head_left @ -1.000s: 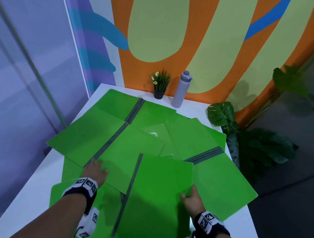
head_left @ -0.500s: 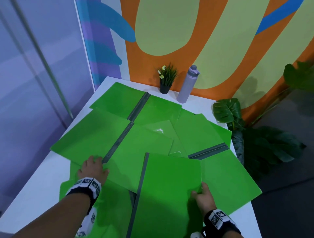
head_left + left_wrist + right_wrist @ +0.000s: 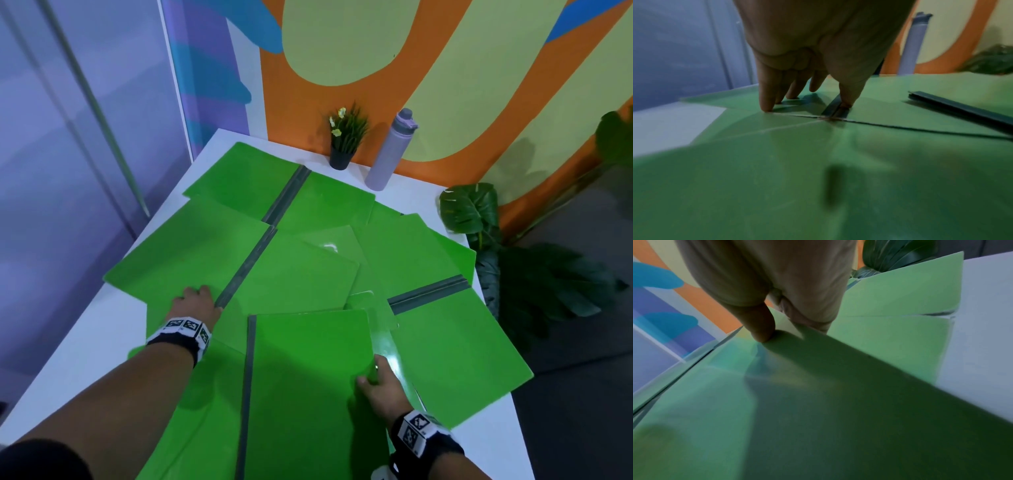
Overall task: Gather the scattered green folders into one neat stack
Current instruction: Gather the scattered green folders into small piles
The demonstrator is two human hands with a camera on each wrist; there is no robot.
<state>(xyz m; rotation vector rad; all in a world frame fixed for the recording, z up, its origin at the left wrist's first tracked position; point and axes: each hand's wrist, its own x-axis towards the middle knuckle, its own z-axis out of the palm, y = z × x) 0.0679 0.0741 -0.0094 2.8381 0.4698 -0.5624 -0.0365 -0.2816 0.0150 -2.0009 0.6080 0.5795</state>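
Nearest folder [image 3: 308, 387] pinched in right hand [image 3: 382, 389]

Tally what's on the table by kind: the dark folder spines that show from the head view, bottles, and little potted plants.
Dark folder spines: 4
Bottles: 1
Small potted plants: 1
Total: 6

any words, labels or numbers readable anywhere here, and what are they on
No readable text in any view.
Wrist bands: black-and-white square code patterns, no letters or numbers.
Green folders: plain covers.
Purple bottle: no label visible.
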